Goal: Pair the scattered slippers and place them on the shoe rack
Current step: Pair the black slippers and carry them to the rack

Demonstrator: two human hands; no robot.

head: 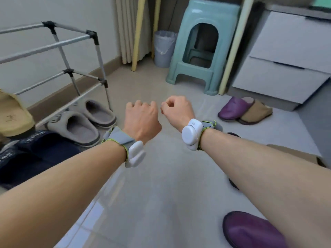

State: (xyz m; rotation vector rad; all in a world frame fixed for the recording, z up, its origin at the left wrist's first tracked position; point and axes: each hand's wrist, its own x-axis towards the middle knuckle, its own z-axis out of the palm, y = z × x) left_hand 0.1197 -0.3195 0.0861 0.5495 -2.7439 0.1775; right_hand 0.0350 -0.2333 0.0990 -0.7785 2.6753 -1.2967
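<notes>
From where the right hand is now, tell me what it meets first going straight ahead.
Probably the teal stool. The right hand, fingers curled and holding nothing, points across bare floor toward it; depth is hard to judge.

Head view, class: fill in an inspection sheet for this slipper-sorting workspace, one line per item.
Surface: glossy pale tiled floor.
Job's things: grey fleece slipper pair beneath the metal tube shoe rack; tan slipper on its lower rail; purple slipper beside brown slipper by the white drawer cabinet; second purple slipper nearest the camera.
Clutter: dark patterned fabric, lower left.
Hands: left hand and right hand both curled, holding nothing.
Cables: nothing seen.
Surroundings: teal plastic stool, lined waste bin, curtain.
</notes>
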